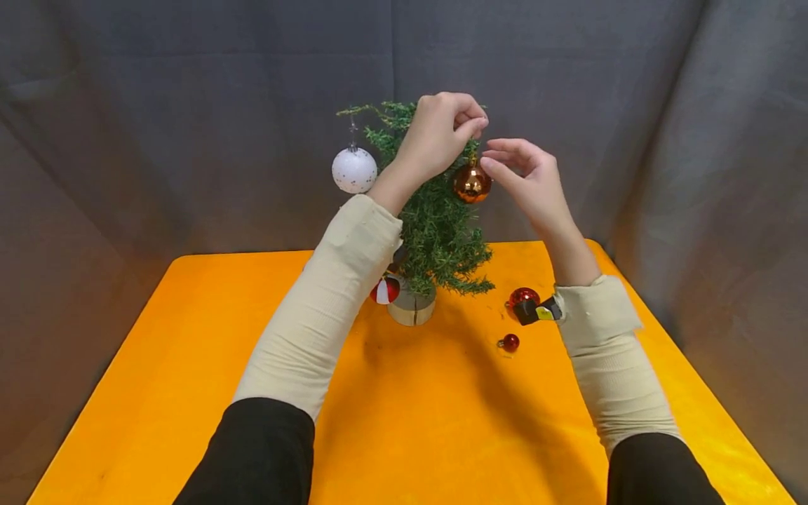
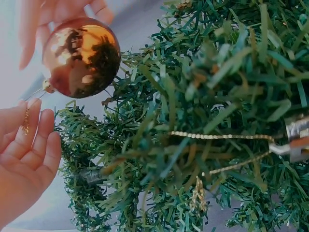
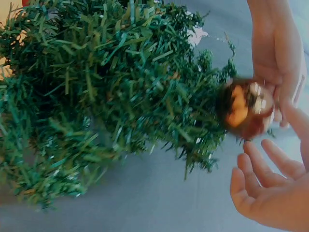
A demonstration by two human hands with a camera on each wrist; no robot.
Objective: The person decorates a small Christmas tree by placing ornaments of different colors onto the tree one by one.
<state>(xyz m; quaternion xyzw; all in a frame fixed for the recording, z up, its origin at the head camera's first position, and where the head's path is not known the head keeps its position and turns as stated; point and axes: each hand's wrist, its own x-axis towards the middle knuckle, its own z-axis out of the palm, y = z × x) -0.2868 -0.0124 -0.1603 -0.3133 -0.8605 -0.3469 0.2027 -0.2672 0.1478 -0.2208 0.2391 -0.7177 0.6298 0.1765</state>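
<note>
- Head view: your left hand (image 1: 442, 133) is raised in front of the treetop, thumb and fingers pressed together in a pinch just above the copper ornament (image 1: 472, 184).
- Your right hand (image 1: 533, 179) is just beside that ornament, fingers extended and parted from the thumb; you cannot tell from here whether they touch it.
- The copper ornament hangs cap upward at the right side of the green tree (image 1: 435, 238), whose base (image 1: 412, 310) stands on the orange table (image 1: 208, 365).
- To the left, a white speckled ball (image 1: 354, 170) hangs from a branch; a red-and-white ball (image 1: 384, 290) shows beside the base.
- On the table to your right lie a larger red ball (image 1: 523, 296), partly hidden by a black wrist device (image 1: 527, 312), and a small red ball (image 1: 510, 342).
- Left wrist view: your left hand pinches a gold thread (image 2: 26, 118) near the copper ornament's cap. Your right hand's fingers are at the ornament's far side. A beaded gold cord (image 2: 222, 136) runs across the greenery to a silver cap (image 2: 297, 137).
- Right wrist view: your right hand has its fingers loosely spread below the blurred copper ornament in the picture, with your left hand near its cap end.
</note>
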